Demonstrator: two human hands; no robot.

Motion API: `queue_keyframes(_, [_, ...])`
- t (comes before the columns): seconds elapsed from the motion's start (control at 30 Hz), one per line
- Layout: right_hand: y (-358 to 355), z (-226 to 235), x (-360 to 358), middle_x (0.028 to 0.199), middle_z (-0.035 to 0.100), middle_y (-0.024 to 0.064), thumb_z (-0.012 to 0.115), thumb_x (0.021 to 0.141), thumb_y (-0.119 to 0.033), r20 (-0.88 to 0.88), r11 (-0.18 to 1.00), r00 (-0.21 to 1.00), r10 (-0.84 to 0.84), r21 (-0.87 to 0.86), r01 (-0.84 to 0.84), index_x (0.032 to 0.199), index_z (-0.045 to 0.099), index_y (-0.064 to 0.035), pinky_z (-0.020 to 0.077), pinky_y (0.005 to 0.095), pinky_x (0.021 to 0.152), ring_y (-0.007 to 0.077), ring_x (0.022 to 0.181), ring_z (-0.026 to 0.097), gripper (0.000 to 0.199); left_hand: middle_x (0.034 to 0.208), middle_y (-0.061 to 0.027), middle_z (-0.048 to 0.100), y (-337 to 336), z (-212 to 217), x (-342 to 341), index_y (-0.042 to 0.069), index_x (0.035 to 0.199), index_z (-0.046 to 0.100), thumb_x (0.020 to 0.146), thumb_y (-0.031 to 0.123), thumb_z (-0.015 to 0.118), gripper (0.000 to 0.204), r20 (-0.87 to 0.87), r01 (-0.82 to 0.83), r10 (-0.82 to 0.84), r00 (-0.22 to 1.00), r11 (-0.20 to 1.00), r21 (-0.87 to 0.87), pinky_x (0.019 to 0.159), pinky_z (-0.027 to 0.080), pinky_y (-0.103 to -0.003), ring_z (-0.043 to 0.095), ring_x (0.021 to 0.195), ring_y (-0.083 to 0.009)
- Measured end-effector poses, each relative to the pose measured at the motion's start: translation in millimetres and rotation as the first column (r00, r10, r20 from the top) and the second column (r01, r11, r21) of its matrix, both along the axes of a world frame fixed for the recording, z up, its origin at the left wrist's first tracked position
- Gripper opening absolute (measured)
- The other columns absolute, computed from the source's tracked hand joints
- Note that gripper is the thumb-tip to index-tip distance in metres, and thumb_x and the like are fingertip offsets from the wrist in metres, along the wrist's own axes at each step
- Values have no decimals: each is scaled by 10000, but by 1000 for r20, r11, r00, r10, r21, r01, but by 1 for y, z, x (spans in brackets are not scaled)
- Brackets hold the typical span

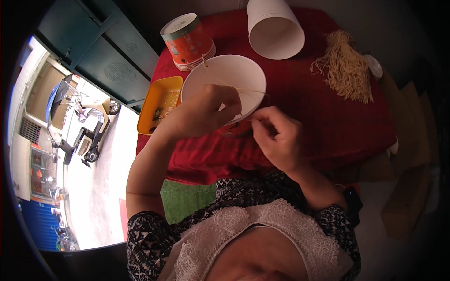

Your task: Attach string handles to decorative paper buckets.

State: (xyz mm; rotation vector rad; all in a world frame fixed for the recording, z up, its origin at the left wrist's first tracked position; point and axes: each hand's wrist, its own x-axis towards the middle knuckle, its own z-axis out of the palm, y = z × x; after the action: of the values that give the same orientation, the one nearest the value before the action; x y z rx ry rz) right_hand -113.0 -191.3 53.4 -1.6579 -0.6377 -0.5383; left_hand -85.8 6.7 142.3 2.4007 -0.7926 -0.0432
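Observation:
A paper bucket [246, 75] with a white inside and a reddish outside tilts toward me at the table's near side. A thin cream string [251, 90] comes from its far rim, crosses the opening behind my left hand and passes over the right rim. My left hand [206, 110] reaches over the bucket, its fingers bent in a pinch inside the near wall; what they hold is too small to make out. Just outside that wall, my right hand [279, 136] pinches thumb and forefinger together, seemingly on the string near the rim.
A stack of upturned orange patterned buckets [187, 44] stands at the far left, above a yellow tray [144, 110] holding small bits. A white bucket [276, 40] lies on its side at the back. A bundle of cream strings [347, 70] rests right on the red tablecloth [323, 126].

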Motion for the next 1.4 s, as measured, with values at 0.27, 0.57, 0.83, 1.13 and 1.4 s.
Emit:
queue_keyframes(0.27, [-31, 36, 25, 789, 670, 117, 760, 819, -39, 230, 880, 966, 118, -474, 6, 1216, 631, -47, 534, 345, 587, 218, 655, 674, 418, 768, -196, 674, 4, -7, -3, -46, 920, 669, 921, 136, 599, 195, -3, -94, 94, 996, 988, -123, 683, 514, -408, 676, 719, -321])
queue_keyframes(0.57, [-24, 39, 70, 698, 565, 65, 750, 773, -124, 559, 760, 775, 294, -629, 165, 809, 597, -77, 512, 359, 530, 226, 625, 638, 164, 702, -127, 616, 7, 4, -12, -39, 785, 609, 908, 101, 621, 187, 22, -122, 122, 992, 992, -2, 622, 460, -377, 611, 670, -209])
queue_keyframes(0.83, [-9, 12, 134, 672, 502, 30, 656, 762, -100, 855, 812, 488, 173, -405, 420, 760, 548, -96, 480, 295, 480, 155, 586, 596, 108, 878, -194, 628, -2, -22, 19, -28, 831, 566, 916, 79, 587, 138, 451, -172, 130, 883, 984, 54, 689, 481, -490, 615, 774, -432])
queue_keyframes(1.13, [-14, -33, 160, 601, 555, 24, 652, 804, -96, 756, 710, 622, 206, -552, 437, 845, 624, -82, 502, 312, 482, 167, 547, 628, 52, 901, -231, 635, -15, -79, 60, -38, 825, 640, 850, 57, 585, 113, 506, -263, 142, 851, 949, 177, 748, 553, -477, 662, 840, -402])
queue_keyframes(1.4, [-9, -43, 156, 752, 704, 144, 644, 815, -66, 291, 521, 941, 175, -838, 162, 912, 672, -60, 575, 446, 601, 341, 689, 708, 101, 946, -272, 657, -26, -117, 85, -80, 881, 619, 877, 70, 583, 154, 211, -223, 200, 957, 970, 91, 787, 530, -498, 655, 890, -448])
